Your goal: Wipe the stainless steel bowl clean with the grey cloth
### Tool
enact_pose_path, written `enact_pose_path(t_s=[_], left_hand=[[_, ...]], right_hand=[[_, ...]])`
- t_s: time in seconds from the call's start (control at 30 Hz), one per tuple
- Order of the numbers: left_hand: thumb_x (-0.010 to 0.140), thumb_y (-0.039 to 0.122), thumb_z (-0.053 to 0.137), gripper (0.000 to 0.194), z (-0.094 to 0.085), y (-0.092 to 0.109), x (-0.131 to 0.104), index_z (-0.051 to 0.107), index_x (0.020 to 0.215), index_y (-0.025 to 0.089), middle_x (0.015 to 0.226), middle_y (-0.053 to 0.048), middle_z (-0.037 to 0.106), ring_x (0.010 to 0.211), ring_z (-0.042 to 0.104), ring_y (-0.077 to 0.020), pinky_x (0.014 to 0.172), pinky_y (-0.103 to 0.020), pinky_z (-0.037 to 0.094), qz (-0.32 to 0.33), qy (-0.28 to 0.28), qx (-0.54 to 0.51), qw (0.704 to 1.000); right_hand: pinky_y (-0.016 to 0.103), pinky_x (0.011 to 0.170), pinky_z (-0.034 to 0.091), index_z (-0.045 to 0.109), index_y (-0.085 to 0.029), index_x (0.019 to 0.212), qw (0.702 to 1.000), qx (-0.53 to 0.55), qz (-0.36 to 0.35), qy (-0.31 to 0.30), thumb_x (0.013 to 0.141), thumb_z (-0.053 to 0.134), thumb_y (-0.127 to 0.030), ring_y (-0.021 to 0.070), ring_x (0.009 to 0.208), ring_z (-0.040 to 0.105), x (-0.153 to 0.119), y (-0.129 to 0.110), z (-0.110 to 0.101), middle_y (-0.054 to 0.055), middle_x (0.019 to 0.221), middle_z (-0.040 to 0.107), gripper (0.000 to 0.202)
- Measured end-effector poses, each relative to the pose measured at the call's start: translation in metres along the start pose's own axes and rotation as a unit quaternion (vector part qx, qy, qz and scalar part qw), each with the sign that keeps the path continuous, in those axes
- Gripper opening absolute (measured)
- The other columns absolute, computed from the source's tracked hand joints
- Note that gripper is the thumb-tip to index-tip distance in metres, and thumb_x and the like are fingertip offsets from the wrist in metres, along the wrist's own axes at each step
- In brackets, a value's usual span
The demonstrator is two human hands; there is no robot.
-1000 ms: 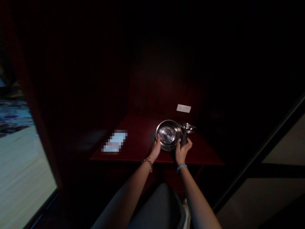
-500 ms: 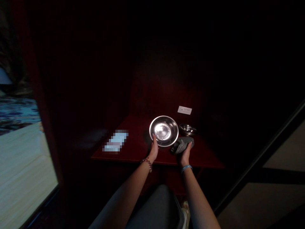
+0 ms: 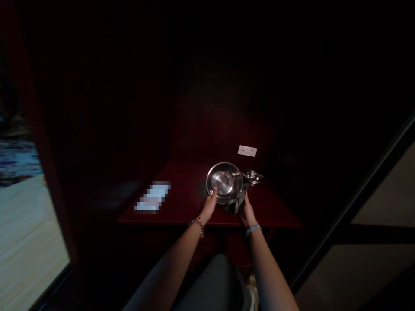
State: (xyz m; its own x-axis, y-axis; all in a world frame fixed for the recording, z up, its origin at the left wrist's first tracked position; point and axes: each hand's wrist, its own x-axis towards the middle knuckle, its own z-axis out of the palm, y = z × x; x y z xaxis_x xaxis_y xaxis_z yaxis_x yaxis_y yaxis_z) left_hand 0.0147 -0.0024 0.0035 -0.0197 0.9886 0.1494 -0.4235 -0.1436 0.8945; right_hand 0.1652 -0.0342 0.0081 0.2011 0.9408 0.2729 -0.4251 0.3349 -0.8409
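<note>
1. The bowl [image 3: 223, 181], round and of polished metal, is held over the counter [image 3: 181, 203], its mouth tilted toward the wearer; whether its underside touches the wood-like red top, I cannot tell. Small bright spots ring its floor.
2. The left hand [image 3: 209, 207] pinches the bowl at 7 o'clock, thumb inside the rim, fingers hidden beneath.
3. The cloth [image 3: 238, 202], grey, soft and crumpled, lies against the bowl's outside near 5 o'clock; the right hand [image 3: 248, 212] is curled around it, most fingers out of sight.
4. For a good wipe, I would judge, the left grip should be firm and the cloth pressed flat to the curved wall, since smooth metal could slip.
5. At 3 o'clock sit other shiny, shallow metal bowls [image 3: 254, 177].
6. Between 1 and 2 o'clock, the flat white socket [image 3: 247, 150] is on the dark wall.
</note>
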Motion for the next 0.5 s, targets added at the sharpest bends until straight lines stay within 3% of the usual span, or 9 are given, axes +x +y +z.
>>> enact_pose_path(t_s=[0.13, 0.3, 0.5], left_hand=[[0.089, 0.050, 0.057, 0.048, 0.000, 0.001, 0.000, 0.063, 0.123, 0.017, 0.116, -0.014, 0.071, 0.117, 0.062, -0.0251, 0.107, -0.045, 0.042, -0.033, -0.004, 0.001, 0.999], [0.086, 0.054, 0.058, 0.052, 0.000, 0.000, 0.000, 0.065, 0.120, 0.016, 0.118, -0.013, 0.071, 0.119, 0.062, -0.0244, 0.106, -0.043, 0.043, -0.044, -0.010, -0.017, 0.999], [0.087, 0.053, 0.058, 0.055, 0.000, 0.006, -0.002, 0.060, 0.129, 0.016, 0.127, -0.013, 0.066, 0.121, 0.061, -0.0233, 0.106, -0.041, 0.044, -0.047, 0.016, -0.040, 0.998]], right_hand=[[0.036, 0.096, 0.052, 0.051, -0.029, 0.135, 0.999, -0.033, 0.010, 0.009, 0.077, 0.072, -0.048, 0.0177, 0.109, 0.066, 0.003, 0.007, 0.001, 0.004, 0.124, 0.068, 0.064], [0.036, 0.094, 0.053, 0.069, -0.014, 0.105, 0.996, -0.078, 0.033, 0.010, 0.071, 0.076, -0.045, 0.0217, 0.095, 0.071, 0.012, 0.020, -0.009, 0.009, 0.105, 0.075, 0.047], [0.033, 0.074, 0.057, 0.074, -0.012, 0.091, 0.984, -0.141, 0.099, 0.036, 0.068, 0.077, -0.045, 0.0229, 0.079, 0.072, 0.019, 0.020, -0.014, 0.009, 0.085, 0.077, 0.041]])
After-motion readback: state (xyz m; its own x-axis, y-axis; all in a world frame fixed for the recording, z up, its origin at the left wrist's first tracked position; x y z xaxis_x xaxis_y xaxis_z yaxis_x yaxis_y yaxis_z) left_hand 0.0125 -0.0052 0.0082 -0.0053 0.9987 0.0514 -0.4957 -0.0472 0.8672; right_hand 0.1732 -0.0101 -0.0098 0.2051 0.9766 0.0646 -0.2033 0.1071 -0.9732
